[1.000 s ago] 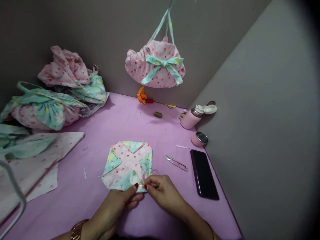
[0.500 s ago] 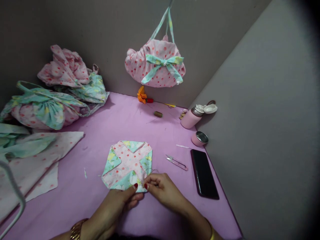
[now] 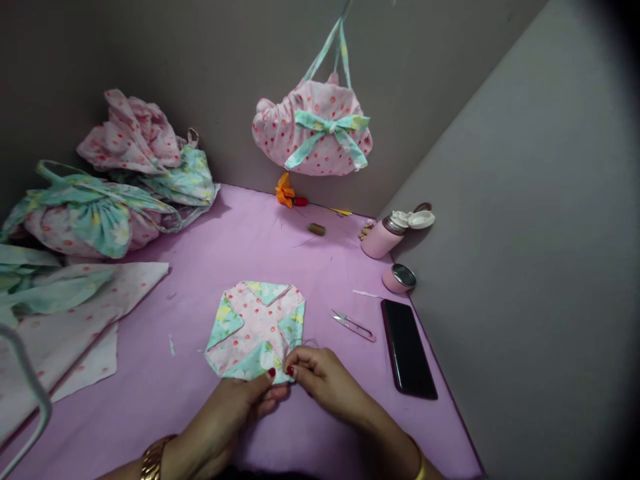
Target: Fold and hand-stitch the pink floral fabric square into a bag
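An octagonal fabric piece [image 3: 255, 325], pink with red dots and with green floral corners folded in, lies on the purple table cover. My left hand [image 3: 250, 400] grips its near edge, thumb on top and fingers underneath. Close beside that thumb, my right hand [image 3: 320, 377] is closed in a pinch at the near right corner. Dark thread [image 3: 311, 342] loops by its fingers; whatever is inside the pinch is too small to make out. Thread snips [image 3: 353, 326] rest to the right of the fabric.
A phone [image 3: 409, 349], a pink cup lid [image 3: 399, 278] and an open pink bottle [image 3: 383, 239] line the right edge. Behind lies a thread spool [image 3: 317, 229]. A fabric bag [image 3: 320, 130] hangs above. Bundled bags [image 3: 95, 213] and cut cloth [image 3: 75, 320] fill the left side.
My right fingers have shifted very slightly at the fabric's corner. The whole view has moved a little; both hands keep their places on the fabric.
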`<state>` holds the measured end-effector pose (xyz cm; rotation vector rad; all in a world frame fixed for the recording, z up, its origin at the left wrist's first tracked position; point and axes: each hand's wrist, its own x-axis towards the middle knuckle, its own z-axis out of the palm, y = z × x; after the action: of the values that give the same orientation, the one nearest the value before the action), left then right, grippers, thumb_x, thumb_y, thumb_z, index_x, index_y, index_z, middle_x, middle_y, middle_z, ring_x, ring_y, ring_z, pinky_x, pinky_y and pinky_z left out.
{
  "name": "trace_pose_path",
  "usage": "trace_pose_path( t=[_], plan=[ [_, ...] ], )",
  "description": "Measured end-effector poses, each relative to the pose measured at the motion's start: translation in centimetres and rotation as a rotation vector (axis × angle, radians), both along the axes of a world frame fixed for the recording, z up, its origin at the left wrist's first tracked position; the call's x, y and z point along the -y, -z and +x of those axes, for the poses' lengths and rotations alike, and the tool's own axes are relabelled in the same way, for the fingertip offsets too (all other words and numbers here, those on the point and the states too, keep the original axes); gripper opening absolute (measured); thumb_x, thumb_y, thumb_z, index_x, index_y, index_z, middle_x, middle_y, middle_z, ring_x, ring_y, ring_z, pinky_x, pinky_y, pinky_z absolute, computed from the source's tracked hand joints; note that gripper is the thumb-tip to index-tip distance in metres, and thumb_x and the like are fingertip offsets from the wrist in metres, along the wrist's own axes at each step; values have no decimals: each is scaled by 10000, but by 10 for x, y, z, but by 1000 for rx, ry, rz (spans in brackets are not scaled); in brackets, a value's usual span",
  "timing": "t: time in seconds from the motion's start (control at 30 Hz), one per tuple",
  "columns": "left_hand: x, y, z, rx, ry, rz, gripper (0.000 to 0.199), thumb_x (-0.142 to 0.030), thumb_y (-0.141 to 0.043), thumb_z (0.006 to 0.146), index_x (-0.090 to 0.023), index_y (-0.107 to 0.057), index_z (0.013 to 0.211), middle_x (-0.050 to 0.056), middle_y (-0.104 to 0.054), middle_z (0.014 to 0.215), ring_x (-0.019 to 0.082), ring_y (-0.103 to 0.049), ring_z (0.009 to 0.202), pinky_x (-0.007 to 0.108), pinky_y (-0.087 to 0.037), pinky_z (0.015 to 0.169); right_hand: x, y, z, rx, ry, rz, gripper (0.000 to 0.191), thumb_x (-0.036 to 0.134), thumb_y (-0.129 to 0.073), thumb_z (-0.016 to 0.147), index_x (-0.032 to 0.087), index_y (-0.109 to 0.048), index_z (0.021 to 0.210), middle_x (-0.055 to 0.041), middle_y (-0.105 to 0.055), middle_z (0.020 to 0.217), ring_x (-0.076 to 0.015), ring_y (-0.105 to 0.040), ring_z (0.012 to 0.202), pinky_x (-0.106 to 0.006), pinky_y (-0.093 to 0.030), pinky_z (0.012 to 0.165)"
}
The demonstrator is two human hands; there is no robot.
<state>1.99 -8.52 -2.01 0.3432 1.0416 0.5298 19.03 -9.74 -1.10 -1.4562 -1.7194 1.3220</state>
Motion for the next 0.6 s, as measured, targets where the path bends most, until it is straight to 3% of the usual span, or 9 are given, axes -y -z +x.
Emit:
trace_pose_path(
  t=[0.33, 0.43, 0.6],
  plan=[
    [-1, -5, 0, -10, 29, 21, 189, -233, -702, 688, -108, -670, 827, 55, -746, 692, 120, -667, 627, 170, -507, 588, 9, -5, -12, 300, -67, 120, 139, 110, -362, 862, 199, -455, 914, 1, -576, 735, -131, -538, 638, -211, -382, 584],
    [-1, -5, 0, -10, 27, 20, 199, -239, -705, 687, -111, -677, 837, 64, -749, 714, 119, -664, 627, 173, -501, 591, 11, -7, -17, 360, -30, 146, 160, 110, -352, 856, 189, -427, 973, -12, -578, 739, -142, -540, 612, -222, -383, 555],
    [0, -9, 0, 8, 20, 31, 265, -267, -719, 677, -111, -665, 885, 93, -745, 818, 134, -671, 685, 183, -493, 608, 9, -15, -25, 456, 79, 330, 108, 177, -420, 868, 200, -518, 905, -40, -562, 863, -165, -544, 763, -245, -402, 655]
  ],
)
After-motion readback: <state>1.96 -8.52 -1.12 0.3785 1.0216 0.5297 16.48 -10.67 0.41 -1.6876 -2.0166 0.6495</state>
